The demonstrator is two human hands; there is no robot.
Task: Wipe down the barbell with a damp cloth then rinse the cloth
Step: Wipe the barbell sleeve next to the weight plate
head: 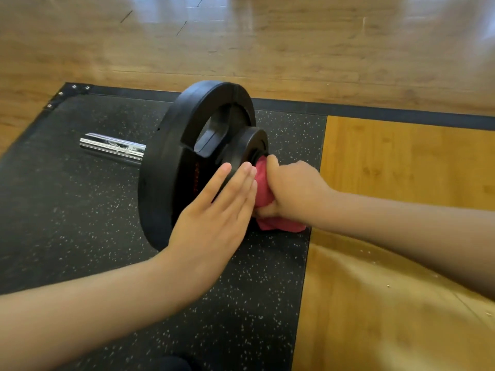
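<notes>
Barbell lies on the black rubber mat, chrome end poking out past the big plate. Pink cloth is bunched round the bar right against the small plate, on the side away from the chrome end, with its tail touching the mat. Right hand grips the cloth, fingers curled tight round it. Left hand is flat with straight fingers, pressing the plates. Risks: the bar probably rolls if the left hand eases off. Knuckles could get pinched against the small plate. The trailing cloth could pick up grit off the mat. No containers in view, so no bucket or sink for the rinse. Wood floor beyond.
</notes>
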